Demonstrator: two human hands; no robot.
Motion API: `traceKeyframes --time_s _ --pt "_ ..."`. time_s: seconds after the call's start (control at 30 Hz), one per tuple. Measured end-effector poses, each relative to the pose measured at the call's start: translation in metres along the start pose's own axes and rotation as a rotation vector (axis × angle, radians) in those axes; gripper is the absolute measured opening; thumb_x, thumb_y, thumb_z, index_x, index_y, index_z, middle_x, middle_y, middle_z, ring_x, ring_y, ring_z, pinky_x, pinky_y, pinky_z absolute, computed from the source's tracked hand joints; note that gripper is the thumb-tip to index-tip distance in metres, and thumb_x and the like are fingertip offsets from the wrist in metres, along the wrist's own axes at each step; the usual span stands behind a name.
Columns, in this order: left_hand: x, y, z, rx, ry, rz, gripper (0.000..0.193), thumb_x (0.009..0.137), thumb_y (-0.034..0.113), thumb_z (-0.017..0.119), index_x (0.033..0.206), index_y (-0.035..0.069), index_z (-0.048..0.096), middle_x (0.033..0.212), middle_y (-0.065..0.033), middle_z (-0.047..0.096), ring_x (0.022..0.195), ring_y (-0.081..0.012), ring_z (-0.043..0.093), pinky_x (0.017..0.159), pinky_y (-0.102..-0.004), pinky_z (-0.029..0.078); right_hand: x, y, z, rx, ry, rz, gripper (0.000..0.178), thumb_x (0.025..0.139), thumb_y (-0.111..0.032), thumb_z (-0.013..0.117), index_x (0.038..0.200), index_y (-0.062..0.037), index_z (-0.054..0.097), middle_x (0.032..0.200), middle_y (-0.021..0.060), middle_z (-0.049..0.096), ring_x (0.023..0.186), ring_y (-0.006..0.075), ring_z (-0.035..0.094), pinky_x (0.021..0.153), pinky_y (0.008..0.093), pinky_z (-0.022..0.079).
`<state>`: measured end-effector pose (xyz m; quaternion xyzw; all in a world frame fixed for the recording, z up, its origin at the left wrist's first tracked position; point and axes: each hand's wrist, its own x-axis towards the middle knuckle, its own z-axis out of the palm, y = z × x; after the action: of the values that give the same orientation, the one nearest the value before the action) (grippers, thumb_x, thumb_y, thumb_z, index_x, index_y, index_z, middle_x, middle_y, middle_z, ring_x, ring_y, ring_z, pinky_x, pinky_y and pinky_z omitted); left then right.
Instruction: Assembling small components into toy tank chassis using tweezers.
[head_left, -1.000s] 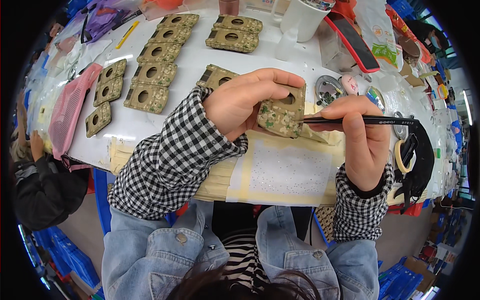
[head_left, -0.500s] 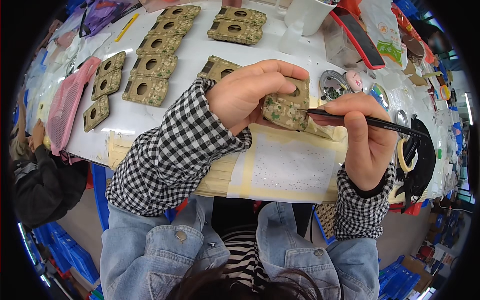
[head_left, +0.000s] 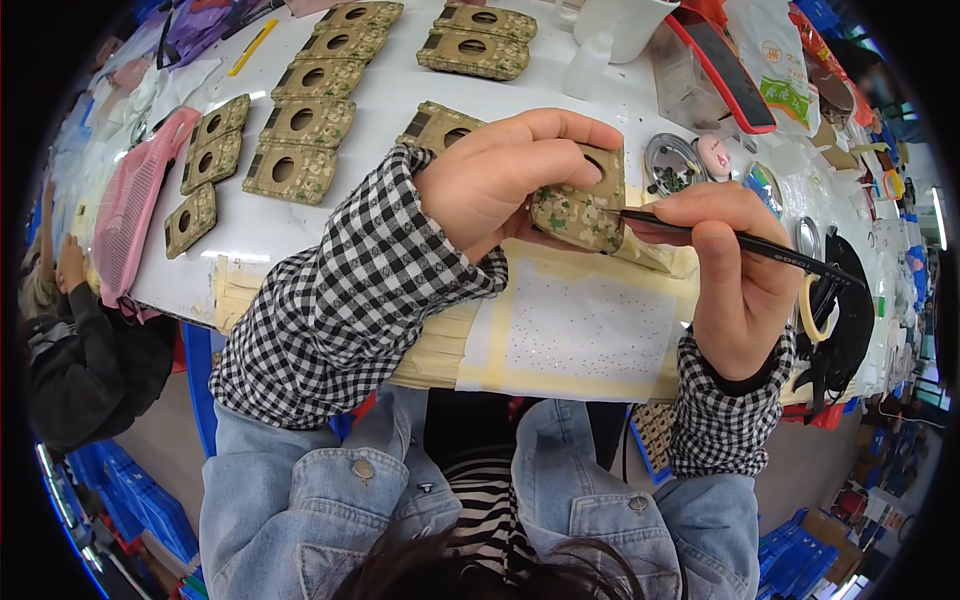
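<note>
My left hand [head_left: 510,175] is closed around a camouflage-patterned cover [head_left: 580,205] with a round hole, tilted up above the front of the table. Fingers of that hand partly hide the hole. Between the thumb and fingers of my right hand [head_left: 735,260] is a pair of slim black tweezers [head_left: 785,252]. Their fine tip meets or nearly meets the cover's right side; contact is hard to tell. Below lies a white sheet [head_left: 590,335] dotted with tiny specks, taped along its edges. Another camouflage cover [head_left: 440,125] sits behind my left hand, partly hidden.
More camouflage covers [head_left: 305,122] lie in rows to the left and back. Beside them are a pink mesh pouch [head_left: 140,205] and a yellow stick [head_left: 253,47]. At the right are a round metal dish [head_left: 675,165], a red-edged phone [head_left: 722,75], a tape roll [head_left: 810,305] and a white pitcher [head_left: 630,28].
The cover in my left hand has shifted slightly up and right. The tweezers have moved with it a little, their tip staying by its right side.
</note>
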<state>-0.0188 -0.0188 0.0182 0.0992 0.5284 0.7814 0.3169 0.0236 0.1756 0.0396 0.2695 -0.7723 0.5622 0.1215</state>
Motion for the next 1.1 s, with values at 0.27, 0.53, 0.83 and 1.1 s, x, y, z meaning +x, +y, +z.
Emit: traceKeyframes --time_s 0.27,0.53,0.83,1.1 --pt "0.0023 -0.0034 -0.0030 -0.009 -0.013 0.010 0.042 0.084 0.010 0.049 0.124 0.000 0.045 0.110 -0.0096 0.057 0.099 -0.0141 0.057 0.086 -0.0284 0.048 0.0001 0.0014 0.0002 -0.089 0.013 -0.051 0.013 0.085 -0.009 0.059 0.087 0.0030 0.063 0.079 0.0081 0.063 0.070 0.0150 0.056 0.064 0.0258 0.042" --pt "0.0024 -0.0045 -0.0041 -0.005 -0.031 0.022 0.044 0.083 0.010 0.050 0.125 0.000 0.044 0.110 -0.0093 0.057 0.099 -0.0136 0.057 0.086 -0.0278 0.047 0.0012 0.0016 -0.0011 -0.116 -0.007 -0.089 0.013 0.084 -0.010 0.061 0.086 0.0026 0.063 0.080 0.0084 0.064 0.068 0.0164 0.056 0.063 0.0269 0.043" --pt "0.0007 -0.0043 -0.0044 0.061 -0.043 0.036 0.048 0.081 0.007 0.052 0.128 0.001 0.041 0.108 -0.0092 0.058 0.095 -0.0123 0.058 0.081 -0.0251 0.047 0.0018 0.0023 -0.0014 -0.136 -0.010 -0.123 0.013 0.084 -0.010 0.061 0.087 0.0027 0.063 0.080 0.0086 0.063 0.069 0.0169 0.056 0.064 0.0273 0.043" --pt "-0.0008 -0.0025 -0.0022 0.066 -0.034 0.030 0.051 0.079 0.005 0.052 0.128 0.003 0.041 0.106 -0.0084 0.058 0.092 -0.0111 0.058 0.076 -0.0234 0.048 0.0020 0.0000 -0.0019 -0.158 -0.006 -0.116 0.013 0.083 -0.010 0.061 0.086 0.0029 0.063 0.080 0.0091 0.063 0.069 0.0173 0.056 0.064 0.0276 0.042"
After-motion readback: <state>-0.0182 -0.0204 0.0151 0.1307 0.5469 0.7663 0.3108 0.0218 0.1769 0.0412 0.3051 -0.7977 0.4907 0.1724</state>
